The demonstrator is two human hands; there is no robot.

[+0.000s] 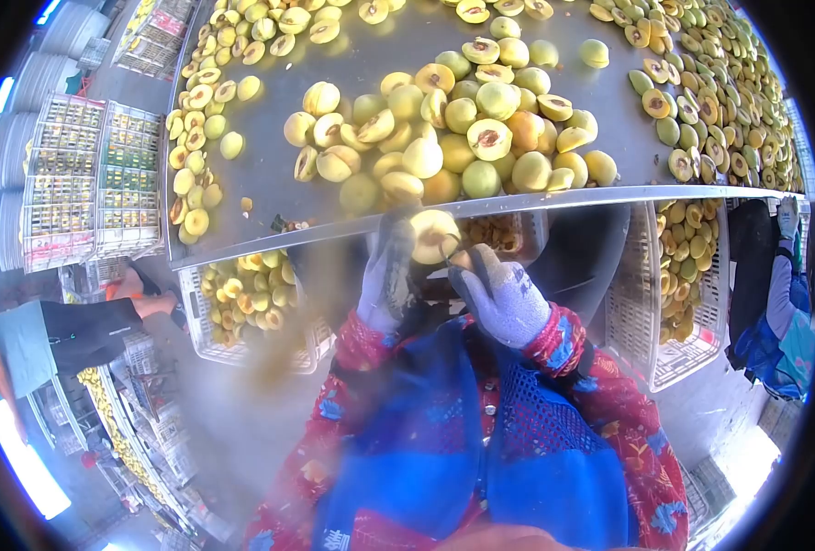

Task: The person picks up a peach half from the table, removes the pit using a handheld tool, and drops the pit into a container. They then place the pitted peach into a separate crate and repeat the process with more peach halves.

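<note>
My left hand (391, 275), in a light glove with dark fingers, is closed around a cut yellow-green fruit (433, 237) just below the table's front edge. At the fruit's right side is my right hand (499, 289), gloved the same way, its fingers closed on a small tool with a dark curved tip (448, 246) that touches the cut face. Most of the tool is hidden by my fingers. Beyond the edge, a pile of whole and halved fruits (490, 138) lies on the metal table (270, 156).
White crates of fruit stand below the edge at left (207, 335) and right (630, 303). More halves cover the table's left side and right end (738, 110). Stacked crates (63, 184) are at far left. Other people (22, 344) are at both sides; a blur covers the lower left.
</note>
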